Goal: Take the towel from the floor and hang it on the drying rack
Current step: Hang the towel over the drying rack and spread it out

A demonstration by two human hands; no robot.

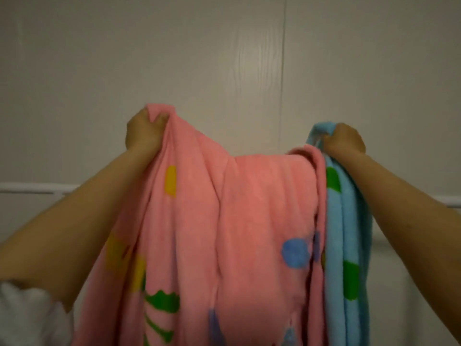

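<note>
Head view: left hand (144, 132) and right hand (345, 141) each bunch a top edge of the towel (249, 208) in curled fingers, holding it up before the wall (224, 46). Towel hangs between them (pink side facing, blue edge at right), covering most of the white drying rack (37, 188) bar behind.

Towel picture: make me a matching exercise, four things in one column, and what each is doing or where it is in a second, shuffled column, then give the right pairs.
Things:
1. left hand
2. right hand
3. rack bar
4. white sleeve

States:
A. grips the blue edge of the towel
B. runs level behind the arms
C. grips the pink corner, held higher
D. sits at the bottom left corner

Pairs: 1-C, 2-A, 3-B, 4-D
</note>
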